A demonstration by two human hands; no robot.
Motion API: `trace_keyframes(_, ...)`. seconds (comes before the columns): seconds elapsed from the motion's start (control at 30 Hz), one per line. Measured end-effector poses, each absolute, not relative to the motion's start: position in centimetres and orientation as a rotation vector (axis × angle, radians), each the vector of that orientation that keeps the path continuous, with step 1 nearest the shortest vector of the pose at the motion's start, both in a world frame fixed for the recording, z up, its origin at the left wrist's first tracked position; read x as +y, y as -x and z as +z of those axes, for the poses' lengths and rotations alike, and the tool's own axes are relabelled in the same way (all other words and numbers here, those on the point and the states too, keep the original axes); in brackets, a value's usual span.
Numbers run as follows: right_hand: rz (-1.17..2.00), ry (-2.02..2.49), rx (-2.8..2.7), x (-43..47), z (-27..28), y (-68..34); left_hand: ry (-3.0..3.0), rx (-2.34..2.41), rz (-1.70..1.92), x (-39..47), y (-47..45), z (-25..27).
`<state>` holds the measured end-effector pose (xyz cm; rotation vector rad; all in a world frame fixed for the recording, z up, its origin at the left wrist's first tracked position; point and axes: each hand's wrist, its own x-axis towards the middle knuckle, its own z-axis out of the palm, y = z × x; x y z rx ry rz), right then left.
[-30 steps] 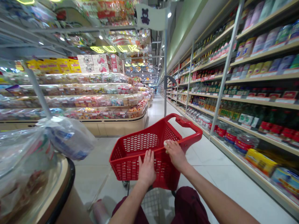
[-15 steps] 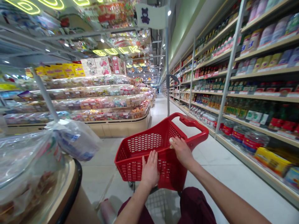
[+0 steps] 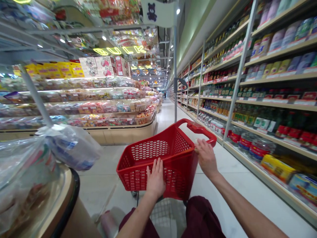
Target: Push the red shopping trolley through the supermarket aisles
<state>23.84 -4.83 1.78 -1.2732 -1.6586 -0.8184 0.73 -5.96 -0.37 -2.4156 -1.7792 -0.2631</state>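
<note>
A red plastic shopping basket cart (image 3: 179,178) with slotted sides and small wheels stands right in front of my legs. Against its near side, just below the rim, my left hand (image 3: 156,180) lies with fingers stretched out. My right hand (image 3: 206,157) is at the cart's right end, beside the raised handle (image 3: 201,129). Its fingers are bent around a small whitish thing (image 3: 196,142), mostly hidden, whose kind I cannot make out. From this angle I cannot tell whether the right hand touches the cart.
On the left stands a rounded counter (image 3: 71,195) with a clear plastic bag (image 3: 71,145) hanging over it. Tiered bulk displays (image 3: 106,107) fill the far left. Tall shelves (image 3: 274,79) of bottles and cans line the right. A thin pole (image 3: 175,72) rises behind the cart, beside the aisle floor (image 3: 163,114).
My right hand has moved right from the cart's inner rim to the corner by the handle. The left hand stays on the side. The view has shifted slightly.
</note>
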Motion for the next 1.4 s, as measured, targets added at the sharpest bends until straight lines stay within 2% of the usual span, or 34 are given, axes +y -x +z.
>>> trace_keyframes(0.07,-0.839,1.281,-1.629,-5.7,0.2,-25.7,2.413,-1.805,-0.287,-5.9,-0.9,-0.3)
trace_keyframes(0.2,-0.828,1.1,-1.977,-7.4,-3.9,-25.2,2.442,-1.812,-0.293,-5.7,-1.0,-0.3)
trace_keyframes(0.43,-0.859,1.242,-1.736,-7.2,0.7,-26.5,2.461,-1.81,-0.326,-5.6,-1.2,-0.5)
trace_keyframes(0.67,-0.787,1.072,-2.082,-7.8,-5.1,-24.6,2.555,-1.752,-0.322,-4.9,0.1,0.0)
trace_keyframes(0.87,-0.806,1.059,-1.824,-5.9,-2.1,-23.4,2.365,-1.962,-0.341,-4.5,2.3,0.0)
trace_keyframes(1.03,-0.757,0.936,-2.024,-6.0,-5.1,-21.3,2.426,-1.897,-0.331,-4.5,3.3,-0.5)
trace_keyframes(1.27,-0.685,0.924,-1.944,-4.7,-3.6,-18.6,2.324,-2.003,-0.347,-4.5,5.0,-0.7)
trace_keyframes(1.4,-0.673,0.863,-2.109,-4.9,-6.8,-17.9,2.41,-1.932,-0.324,-4.5,6.0,-0.7)
